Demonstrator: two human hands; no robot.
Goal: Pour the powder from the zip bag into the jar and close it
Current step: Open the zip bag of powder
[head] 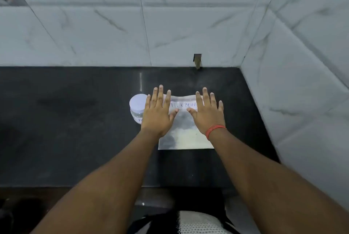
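Hands spread flat above a zip bag of powder on a dark tabletop.

The clear zip bag (186,135), hand-labelled and holding pale powder, is laid flat mid-tabletop (75,130). The left hand (157,113) and right hand (206,114) are held with fingers straight, gripping nothing. A lidded clear jar (137,108) is stood just left. Tiled walls (188,26) are met behind and to the right.

Jar (137,108) left of zip bag (186,130)

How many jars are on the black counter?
1. The jar, with white lid on, stands left of the zip bag, partly hidden behind the left hand.
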